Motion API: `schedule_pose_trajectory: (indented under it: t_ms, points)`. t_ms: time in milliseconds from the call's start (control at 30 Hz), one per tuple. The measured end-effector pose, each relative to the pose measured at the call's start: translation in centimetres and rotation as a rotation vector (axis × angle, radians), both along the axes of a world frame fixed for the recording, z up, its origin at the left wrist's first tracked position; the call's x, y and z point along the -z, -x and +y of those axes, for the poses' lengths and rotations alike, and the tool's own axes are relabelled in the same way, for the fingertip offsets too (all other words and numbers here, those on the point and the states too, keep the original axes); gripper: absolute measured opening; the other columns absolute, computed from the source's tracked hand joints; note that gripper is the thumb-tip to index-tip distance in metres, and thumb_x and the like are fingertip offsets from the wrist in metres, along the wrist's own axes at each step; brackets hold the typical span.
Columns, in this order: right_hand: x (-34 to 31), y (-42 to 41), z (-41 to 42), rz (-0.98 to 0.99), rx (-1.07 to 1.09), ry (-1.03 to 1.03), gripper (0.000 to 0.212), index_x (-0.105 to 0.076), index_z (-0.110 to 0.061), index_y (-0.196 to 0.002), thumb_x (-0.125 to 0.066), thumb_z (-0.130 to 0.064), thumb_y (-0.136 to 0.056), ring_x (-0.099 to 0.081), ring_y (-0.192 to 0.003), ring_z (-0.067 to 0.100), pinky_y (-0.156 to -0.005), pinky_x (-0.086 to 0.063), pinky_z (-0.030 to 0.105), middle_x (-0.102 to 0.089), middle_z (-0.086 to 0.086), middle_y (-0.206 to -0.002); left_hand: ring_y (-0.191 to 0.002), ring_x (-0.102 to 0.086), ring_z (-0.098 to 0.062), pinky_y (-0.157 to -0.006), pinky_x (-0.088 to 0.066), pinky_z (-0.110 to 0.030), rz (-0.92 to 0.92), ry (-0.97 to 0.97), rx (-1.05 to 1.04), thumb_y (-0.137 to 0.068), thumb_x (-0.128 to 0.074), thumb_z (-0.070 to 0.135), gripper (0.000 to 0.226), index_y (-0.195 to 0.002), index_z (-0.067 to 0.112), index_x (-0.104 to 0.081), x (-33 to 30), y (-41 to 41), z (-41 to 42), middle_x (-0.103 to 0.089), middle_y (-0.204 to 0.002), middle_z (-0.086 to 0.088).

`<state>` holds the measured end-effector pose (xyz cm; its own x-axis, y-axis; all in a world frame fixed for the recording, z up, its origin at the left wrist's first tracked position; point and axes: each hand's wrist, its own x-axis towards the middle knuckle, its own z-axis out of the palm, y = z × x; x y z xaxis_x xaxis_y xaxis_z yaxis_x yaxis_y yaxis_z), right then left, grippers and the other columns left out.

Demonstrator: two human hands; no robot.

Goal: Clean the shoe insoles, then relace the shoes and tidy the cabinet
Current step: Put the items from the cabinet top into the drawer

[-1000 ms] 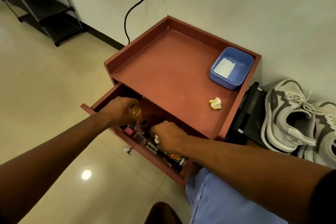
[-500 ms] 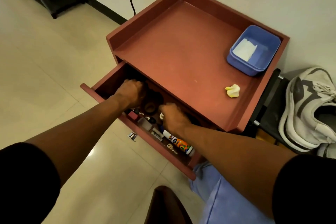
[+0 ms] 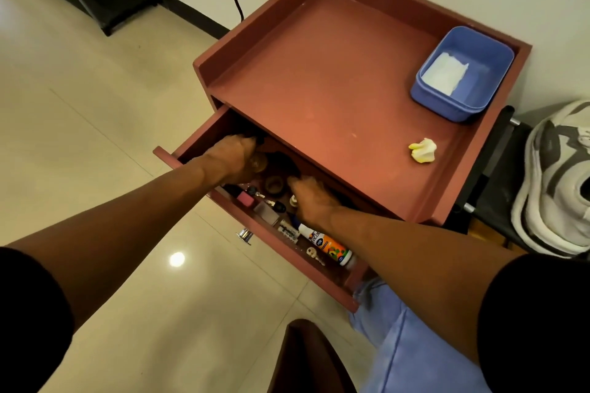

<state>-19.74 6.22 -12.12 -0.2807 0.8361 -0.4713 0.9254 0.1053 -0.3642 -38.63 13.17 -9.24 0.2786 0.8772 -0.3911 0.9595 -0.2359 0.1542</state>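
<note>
Reaching: both hands deep in the open drawer (image 3: 198, 150) of the cabinet (image 3: 322, 99).
Left hand (image 3: 234, 158): curled round a small amber jar (image 3: 259, 163), toward 10 o'clock in the drawer.
Right hand (image 3: 311, 198): fingers hidden among clutter; grip cannot be told.
Glue bottle (image 3: 329, 244): lying at 4 o'clock, light, slick plastic; best taken round the body.
Jar handling: likely glass, fragile; hold round the sides.
Counter top: blue tub (image 3: 463, 73) at 1 o'clock.

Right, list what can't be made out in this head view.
- Left hand: fingers curl deep in the drawer; its grip on the amber jar is shadowed.
- Right hand: fingertips hidden among clutter, grip unclear.
- Drawer's back: covered by the cabinet top.
- Glue bottle: label too small.
- Shoes: cut off by the right edge.
</note>
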Motion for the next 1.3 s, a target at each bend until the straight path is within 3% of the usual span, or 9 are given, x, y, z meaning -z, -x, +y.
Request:
schedule_pose_trajectory:
  t_ms: [267,400,533,633,733,833,1033,1167,1300]
  points:
    - [-5.5,-0.9,-2.7,-0.015,-0.026,0.032,0.048,-0.054,-0.007,-0.132,-0.070,-0.013,-0.087,-0.061,-0.117,0.038,-0.090,-0.054,0.038,-0.057,0.019,-0.127,-0.134,-0.056,-0.030,-0.106,-0.050,-0.040,-0.180,-0.170,-0.091,-0.092,-0.072,0.014,0.060,-0.148,0.010,-0.051,-5.9,2.1,-4.8,-0.059,-0.146,-0.010]
    - [-8.7,-1.1,-4.7,0.022,-0.056,0.006,0.037,-0.059,-0.012,-0.123,-0.070,-0.019,-0.088,-0.064,-0.107,0.035,-0.075,-0.051,0.034,-0.063,0.015,-0.116,-0.133,-0.057,-0.029,-0.106,-0.052,-0.041,-0.296,-0.220,-0.151,-0.092,-0.072,0.012,0.059,-0.147,0.011,-0.051,-7.2,2.2,-8.6,-0.059,-0.145,-0.009]
    - [-11.7,-1.0,-6.7,0.118,-0.030,-0.036,0.053,-0.047,-0.016,-0.137,-0.070,-0.029,-0.091,-0.058,-0.109,0.033,-0.078,-0.051,0.037,-0.057,0.013,-0.121,-0.127,-0.059,-0.028,-0.102,-0.054,-0.043,-0.333,-0.246,-0.034,-0.087,-0.075,0.011,0.057,-0.141,0.014,-0.056,-8.0,2.2,-11.1,-0.061,-0.139,-0.008]
    - [-12.7,-0.8,-8.5,0.056,-0.054,-0.117,0.060,-0.042,-0.018,-0.142,-0.068,-0.040,-0.092,-0.049,-0.122,0.035,-0.091,-0.046,0.042,-0.050,0.014,-0.132,-0.145,-0.043,-0.033,-0.109,-0.049,-0.052,-0.198,-0.213,0.163,-0.076,-0.089,0.021,0.090,-0.153,0.016,-0.043,-7.8,2.3,-11.6,-0.045,-0.156,-0.010]
    - [-13.0,-1.3,-9.8,-0.075,-0.090,-0.179,0.069,-0.037,-0.022,-0.147,-0.067,-0.048,-0.091,-0.043,-0.131,0.035,-0.103,-0.041,0.049,-0.043,0.014,-0.142,-0.159,-0.007,-0.032,-0.126,-0.026,-0.051,0.023,-0.140,0.337,-0.070,-0.093,0.043,0.129,-0.165,0.018,-0.009,-7.7,1.4,-11.3,-0.008,-0.172,-0.005]
    - [-13.3,-2.6,-9.3,-0.096,-0.038,-0.228,0.067,-0.040,-0.020,-0.145,-0.068,-0.047,-0.090,-0.041,-0.132,0.035,-0.104,-0.041,0.049,-0.042,0.014,-0.142,-0.157,0.018,-0.029,-0.129,-0.003,-0.048,0.211,-0.118,0.407,-0.075,-0.087,0.049,0.139,-0.162,0.022,0.018,-7.9,-0.5,-10.5,0.019,-0.170,0.000]
    - [-13.2,-3.8,-8.4,-0.076,0.119,-0.338,0.067,-0.043,-0.018,-0.140,-0.069,-0.050,-0.087,-0.041,-0.127,0.032,-0.101,-0.040,0.046,-0.044,0.011,-0.138,-0.152,0.030,-0.029,-0.128,0.005,-0.054,0.296,-0.076,0.517,-0.066,-0.083,0.068,0.153,-0.158,0.020,0.029,-8.3,-2.9,-8.3,0.033,-0.166,-0.002]
    - [-12.3,-3.6,-8.1,-0.167,0.136,-0.269,0.104,-0.029,-0.012,-0.150,-0.071,-0.071,-0.076,-0.031,-0.140,0.039,-0.111,-0.032,0.052,-0.032,0.018,-0.153,-0.150,0.034,-0.030,-0.127,0.011,-0.053,0.336,-0.071,0.604,-0.055,-0.080,0.082,0.165,-0.156,0.016,0.033,-8.5,-3.9,-6.9,0.039,-0.163,-0.005]
    - [-11.2,-3.0,-8.3,-0.254,0.102,-0.108,0.150,0.007,-0.004,-0.160,-0.073,-0.084,-0.061,0.006,-0.153,0.050,-0.120,-0.011,0.068,0.008,0.026,-0.167,-0.149,0.035,-0.033,-0.125,0.016,-0.051,0.447,-0.087,0.671,-0.055,-0.077,0.086,0.168,-0.153,0.008,0.036,-8.7,-4.5,-6.0,0.041,-0.160,-0.013]
